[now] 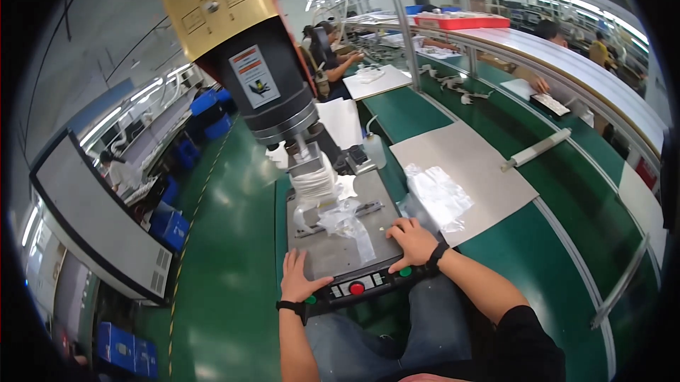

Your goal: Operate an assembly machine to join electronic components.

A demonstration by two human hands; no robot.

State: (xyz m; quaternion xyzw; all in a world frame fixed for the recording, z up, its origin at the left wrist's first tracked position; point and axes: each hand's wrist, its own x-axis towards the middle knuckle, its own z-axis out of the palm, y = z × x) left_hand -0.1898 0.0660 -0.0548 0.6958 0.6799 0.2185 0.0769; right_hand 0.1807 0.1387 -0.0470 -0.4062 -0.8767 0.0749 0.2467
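My left hand (297,278) rests at the left front corner of a press machine's grey base plate (333,244). Its fingers point up and its thumb reaches right, beside a green button (310,300). At the right front corner lies my right hand (415,243), fingers spread on the plate and thumb close to another green button (405,271). Both hands are open and hold nothing. Between them sits a red round button (357,288) on the front panel. Clear plastic film (343,220) lies on the plate, below a tool wrapped in white material (314,183).
The black and gold press head (265,84) rises above the plate. To the right, crumpled clear plastic bags (440,198) lie on a grey board (489,176) over a green bench. A plastic bottle (374,149) stands behind the plate. Several people work farther off.
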